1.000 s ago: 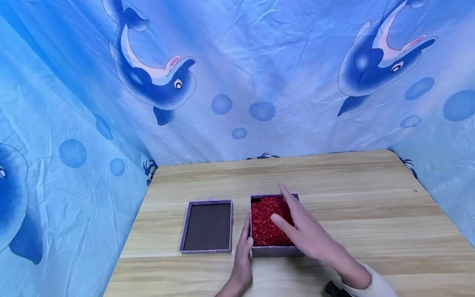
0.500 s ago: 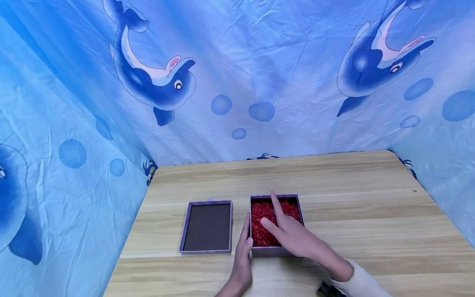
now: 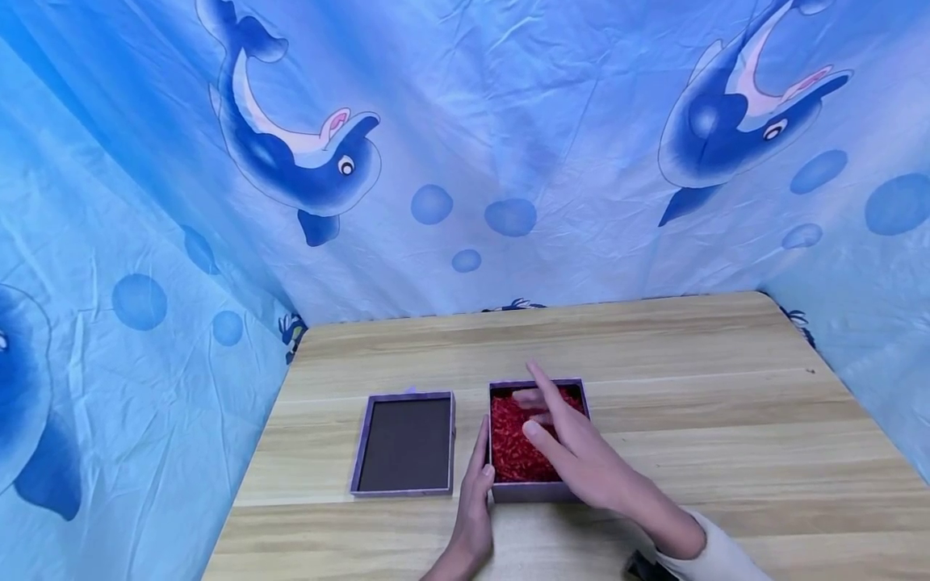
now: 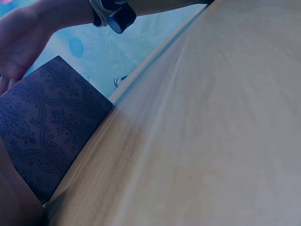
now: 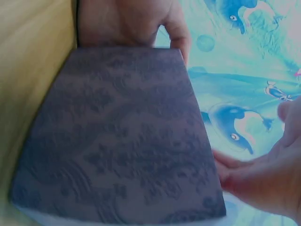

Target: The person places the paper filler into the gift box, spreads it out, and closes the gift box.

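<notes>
On the worktop (image 3: 726,403), right of the shallow lid (image 3: 407,445), the box (image 3: 534,493) of red shreds (image 3: 510,449) has the left hand (image 3: 475,496) straight-fingered along its side, while the right hand (image 3: 584,458) now has its fingers (image 3: 552,399) fanned wider above, so I'd guess the filling's still being worked.

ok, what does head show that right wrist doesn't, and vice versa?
Head only: the red shred inside the box, the shallow tray to the box's left, and the pale sleeve.

Right wrist only: the scrolling pattern on the box's wall, up close; head shows that wall too small to make it out.

Both: the box, left hand, right hand, table and dolphin curtain.
</notes>
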{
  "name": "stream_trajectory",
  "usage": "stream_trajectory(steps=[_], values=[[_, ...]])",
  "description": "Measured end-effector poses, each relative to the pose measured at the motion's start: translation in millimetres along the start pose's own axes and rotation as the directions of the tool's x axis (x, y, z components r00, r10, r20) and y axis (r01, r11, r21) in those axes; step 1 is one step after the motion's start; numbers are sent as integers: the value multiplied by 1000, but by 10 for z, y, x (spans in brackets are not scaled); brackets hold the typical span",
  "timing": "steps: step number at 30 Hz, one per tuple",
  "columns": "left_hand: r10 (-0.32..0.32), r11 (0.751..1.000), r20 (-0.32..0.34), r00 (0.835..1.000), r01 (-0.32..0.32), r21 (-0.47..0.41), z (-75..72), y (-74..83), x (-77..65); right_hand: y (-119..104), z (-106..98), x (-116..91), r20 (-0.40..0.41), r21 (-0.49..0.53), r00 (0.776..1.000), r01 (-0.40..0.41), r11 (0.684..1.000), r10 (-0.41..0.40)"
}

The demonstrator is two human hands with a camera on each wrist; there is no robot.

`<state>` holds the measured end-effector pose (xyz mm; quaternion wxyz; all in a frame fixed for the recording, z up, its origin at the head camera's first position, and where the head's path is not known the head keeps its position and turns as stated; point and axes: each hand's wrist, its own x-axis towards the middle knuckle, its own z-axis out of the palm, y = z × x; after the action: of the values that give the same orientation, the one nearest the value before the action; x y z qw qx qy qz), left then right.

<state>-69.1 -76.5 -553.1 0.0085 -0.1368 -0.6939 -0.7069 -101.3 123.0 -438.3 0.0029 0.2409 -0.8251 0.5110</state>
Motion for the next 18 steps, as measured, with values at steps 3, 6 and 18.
stream_trajectory(steps=[3,6,18], values=[[19,1000,0,1000,-19,-19,-17,-58,-1,5,45,-15,79,84,997,16,996,-23],[5,999,-6,1000,-5,-35,-35,-146,-5,18,105,-26,180,101,984,-37,994,18],[-49,998,-15,999,49,33,-6,1,-18,80,190,9,303,-60,919,-246,967,252]])
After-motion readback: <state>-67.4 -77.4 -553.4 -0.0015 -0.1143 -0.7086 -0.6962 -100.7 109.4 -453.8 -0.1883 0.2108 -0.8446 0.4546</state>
